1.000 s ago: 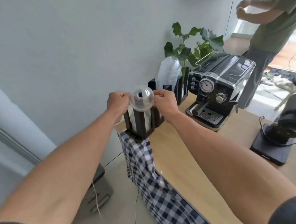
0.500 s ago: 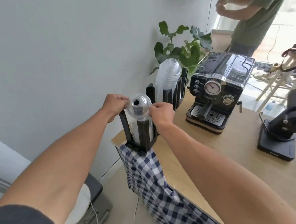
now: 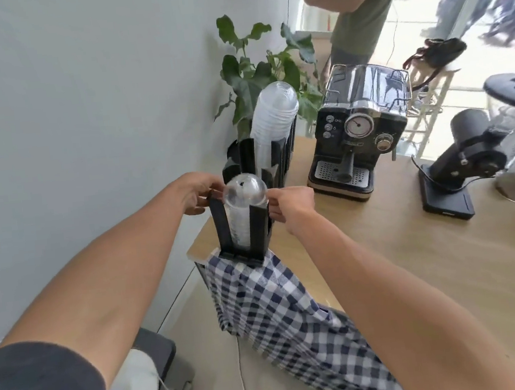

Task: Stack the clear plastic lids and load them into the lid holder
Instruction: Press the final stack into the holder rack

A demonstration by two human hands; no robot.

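While a checked cloth (image 3: 281, 313) drapes over the worktop's (image 3: 448, 270) near-left corner, the lid holder (image 3: 242, 225) stands there with the stack of clear lids (image 3: 244, 196) inside, both hands (image 3: 197, 193) (image 3: 292, 205) pinching fingers at the dome's sides, an espresso machine (image 3: 361, 133) beyond.

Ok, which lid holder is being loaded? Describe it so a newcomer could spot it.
Start at the wooden counter and go to its near corner by the wall, above the checked cloth. The lid holder stands there, between both hands. Unlike the taller stack of lids behind it, its top lid is a round dome.
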